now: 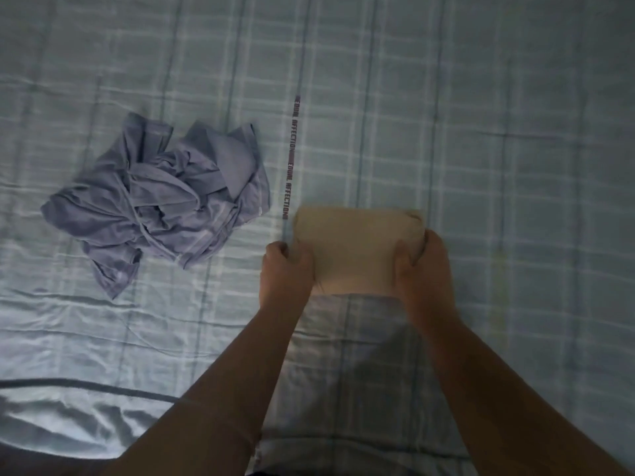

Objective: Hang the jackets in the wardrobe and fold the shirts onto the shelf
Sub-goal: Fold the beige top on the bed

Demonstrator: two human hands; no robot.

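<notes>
- Shirts: two, both on the bed (515,338), well apart from each other.
- Beige shirt (357,249): folded into a compact, roughly square packet. Soft matte cloth, rounded corners, small bunch of fabric at the far right corner. It is right of centre; can't tell if it rests on the sheet (498,149) or is held just above it.
- Left hand (285,273): grips the packet's left edge, thumb on the top face, fingers curled round the edge.
- Right hand (424,269): grips the right edge, thumb on top, fingers wrapped round the side.
- Forearms (240,372): bare, coming in from the bottom edge.
- Blue shirt (161,201): grey-blue, thin cloth with a faint sheen, unfolded and crumpled in a loose heap of ridges and folds. One hemmed end trails toward the near side. It lies left of the beige shirt.
- Sheet: pale blue, checked with white lines and darker blue stripes. Smooth and slightly glossy, with creases strongest at lower left.
- Lettering (292,156): narrow dark-red printed strip on the sheet, between the two shirts, reading "EQUAL AFFECTION", repeated. Its near end reaches the packet's far left corner.
- Dark band (86,384): curves across the sheet at lower left.
- Room: light is dim, the frame is slightly blurred, and the bed fills the view.
</notes>
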